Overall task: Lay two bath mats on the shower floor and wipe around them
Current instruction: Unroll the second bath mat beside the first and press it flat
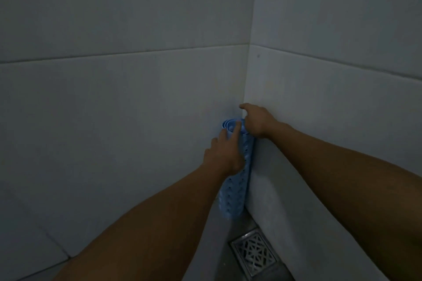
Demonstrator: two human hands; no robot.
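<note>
A light blue bath mat (235, 187), rolled into a tube and dotted with small holes, stands upright in the corner where two tiled walls meet. My left hand (225, 155) wraps around the upper part of the roll from the left. My right hand (255, 121) grips the roll's top rim from the right, with its index finger pointing toward the corner. Only one mat is visible; whether a second is rolled inside cannot be told.
A square metal floor drain (254, 252) with a lattice grate sits on the grey shower floor just below the roll. Large pale wall tiles (114, 109) close in on the left and right. The light is dim.
</note>
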